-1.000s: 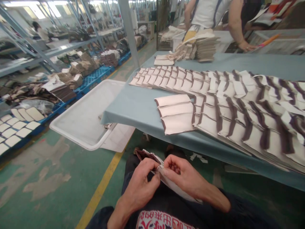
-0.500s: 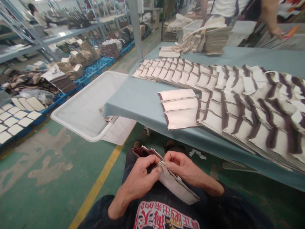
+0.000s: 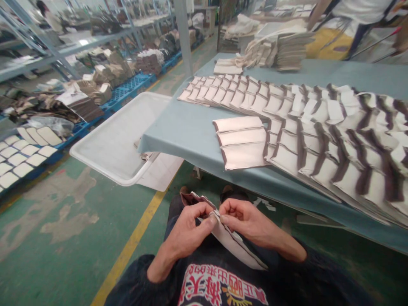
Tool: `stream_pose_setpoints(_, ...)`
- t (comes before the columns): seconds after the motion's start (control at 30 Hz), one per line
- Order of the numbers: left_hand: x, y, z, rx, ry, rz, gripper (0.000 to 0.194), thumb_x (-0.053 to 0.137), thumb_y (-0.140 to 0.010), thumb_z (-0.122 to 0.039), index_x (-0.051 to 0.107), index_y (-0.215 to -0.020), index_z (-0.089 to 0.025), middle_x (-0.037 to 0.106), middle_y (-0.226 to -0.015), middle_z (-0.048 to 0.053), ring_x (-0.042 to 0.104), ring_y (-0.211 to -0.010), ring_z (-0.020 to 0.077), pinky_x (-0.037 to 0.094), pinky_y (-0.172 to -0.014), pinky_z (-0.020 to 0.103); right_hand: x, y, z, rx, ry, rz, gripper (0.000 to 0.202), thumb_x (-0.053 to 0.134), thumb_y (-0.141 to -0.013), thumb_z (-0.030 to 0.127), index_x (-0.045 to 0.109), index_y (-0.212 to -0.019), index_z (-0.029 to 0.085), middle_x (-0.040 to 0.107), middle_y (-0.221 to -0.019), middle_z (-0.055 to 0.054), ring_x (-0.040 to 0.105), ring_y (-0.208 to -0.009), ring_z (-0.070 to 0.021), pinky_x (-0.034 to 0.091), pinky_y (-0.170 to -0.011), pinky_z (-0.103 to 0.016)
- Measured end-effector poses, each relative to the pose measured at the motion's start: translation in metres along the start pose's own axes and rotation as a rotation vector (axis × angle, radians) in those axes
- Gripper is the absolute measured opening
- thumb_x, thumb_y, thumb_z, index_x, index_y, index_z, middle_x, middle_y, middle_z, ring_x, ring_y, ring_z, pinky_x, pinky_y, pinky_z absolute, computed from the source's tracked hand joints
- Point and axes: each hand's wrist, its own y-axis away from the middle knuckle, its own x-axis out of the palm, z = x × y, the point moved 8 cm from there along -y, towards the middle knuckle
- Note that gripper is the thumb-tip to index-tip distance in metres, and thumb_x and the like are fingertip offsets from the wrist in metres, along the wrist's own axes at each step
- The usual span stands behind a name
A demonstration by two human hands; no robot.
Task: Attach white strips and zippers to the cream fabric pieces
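A cream fabric piece with dark brown edging (image 3: 237, 244) hangs over my lap, its brown part reaching away past my fingers. My left hand (image 3: 193, 225) pinches its edge between thumb and fingers. Close beside it, my right hand (image 3: 244, 221) pinches the same edge, the fingertips of both hands nearly touching. On the blue-covered table (image 3: 172, 127) in front of me lie three cream pieces in a row (image 3: 244, 142). To their right, long overlapping rows of cream and brown pieces (image 3: 321, 148) cover the table.
A white plastic tub (image 3: 105, 144) stands left of the table's corner. Stacked fabric (image 3: 290, 51) sits at the table's far side, with a person (image 3: 360, 12) behind it. Blue pallets (image 3: 127, 91) with fabric piles line the left. A metal post (image 3: 183, 38) rises beyond the table.
My hands keep their pinch on the fabric, which has turned slightly. The person behind the table has shifted, and something yellow now shows there.
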Motion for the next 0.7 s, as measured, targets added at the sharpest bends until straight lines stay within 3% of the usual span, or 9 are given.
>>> stream_pose_setpoints(0.17,0.003,0.000,0.002,-0.004,0.007,0.027,0.029,0.058,-0.091,-0.040,0.059,-0.074,-0.016,0.060,-0.075,0.002,0.053,-0.074,0.0171,0.042,-0.070,0.028,-0.002,0.001,0.003,-0.010,0.026,-0.011,0.036,0.070,-0.087,0.052,0.061,-0.083,0.017,0.056,-0.070,0.003,0.052,-0.062,-0.0118,0.040,-0.059,-0.025)
stream_pose_setpoints(0.5,0.006,-0.002,0.006,-0.051,-0.033,0.007,0.030,0.060,-0.089,-0.041,0.054,-0.073,-0.017,0.055,-0.074,0.000,0.048,-0.072,0.0156,0.038,-0.066,0.028,-0.008,0.008,0.020,-0.138,0.350,-0.062,0.024,0.058,-0.095,0.037,0.067,-0.084,0.017,0.063,-0.069,0.000,0.054,-0.060,-0.0131,0.040,-0.056,-0.025)
stream_pose_setpoints(0.7,0.006,-0.004,0.001,-0.016,-0.085,-0.019,0.025,0.055,-0.089,-0.035,0.053,-0.071,-0.018,0.054,-0.072,0.000,0.047,-0.070,0.0151,0.037,-0.064,0.027,-0.003,0.015,0.040,-0.336,0.778,-0.163,0.016,0.054,-0.094,0.018,0.065,-0.084,0.018,0.068,-0.074,-0.002,0.059,-0.066,-0.0152,0.037,-0.061,-0.028)
